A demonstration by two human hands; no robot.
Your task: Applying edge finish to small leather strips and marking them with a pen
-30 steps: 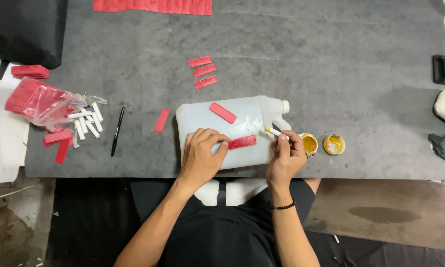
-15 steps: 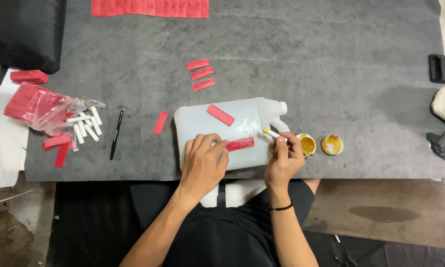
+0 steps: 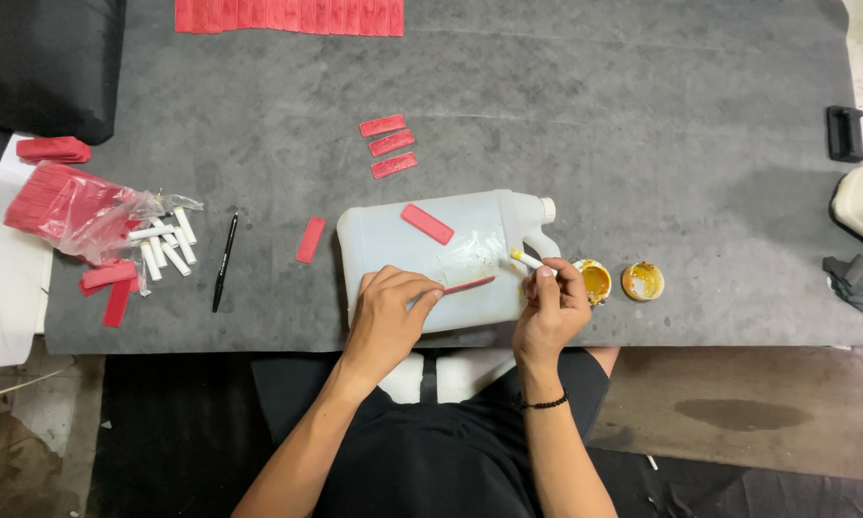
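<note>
Red and thin, a small strip [image 3: 470, 285] is lying tilted on the flat side of a white plastic jug [image 3: 393, 240], which is resting on its side at the near edge of the grey felt-covered table [image 3: 642, 115]. The left hand [image 3: 385, 321] is pinching the strip's near end between fingertips and thumb, pressing it against the jug. The right hand [image 3: 549, 312] is gripping a small white applicator stick [image 3: 525, 258] with a yellowish tip, its end pointing toward the strip's far end over a smeared patch on the jug. A second red strip [image 3: 426, 223] is lying loose on the jug's upper face.

Just right of the right hand, an open pot of yellow glue [image 3: 594, 281] is sitting beside its lid [image 3: 642, 281]. Three more red strips [image 3: 387, 146] are lying in a row beyond the jug, and a single one [image 3: 310, 240] is lying just left of it. Farther left, a black pen [image 3: 224, 261] is lying near a cluster of white sticks [image 3: 167, 243] and a clear bag of red strips [image 3: 76, 206]. A row of red pieces [image 3: 287, 15] is running along the table's far edge.
</note>
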